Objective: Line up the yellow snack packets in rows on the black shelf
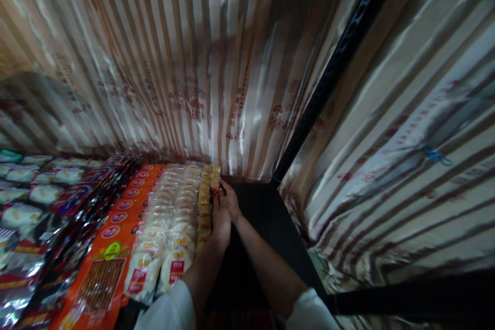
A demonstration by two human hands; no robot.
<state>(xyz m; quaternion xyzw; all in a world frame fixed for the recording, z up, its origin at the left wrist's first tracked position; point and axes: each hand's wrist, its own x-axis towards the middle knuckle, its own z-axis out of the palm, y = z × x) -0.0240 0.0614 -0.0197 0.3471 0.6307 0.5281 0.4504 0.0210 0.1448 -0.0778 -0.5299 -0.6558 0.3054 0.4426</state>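
At the far end of a narrow row of small yellow packets (204,206), my two hands are close together. My left hand (221,219) presses along the right side of the row, with its fingers bent around the end of a short second line of yellow packets (215,175). Just beyond it, my right hand (231,200) reaches to the same packets from the right, fingers closed against them. Part of the packets is hidden behind the fingers. Left of the yellow row stand two rows of clear-wrapped white packs (178,247) with red labels.
Orange snack packs (104,263) and dark, shiny bags (65,258) line the left side, with white-topped packs (21,216) beyond. A black shelf surface (255,206) lies right of my hands. A black upright post (325,82) and striped plastic sheeting (216,72) close off the back.
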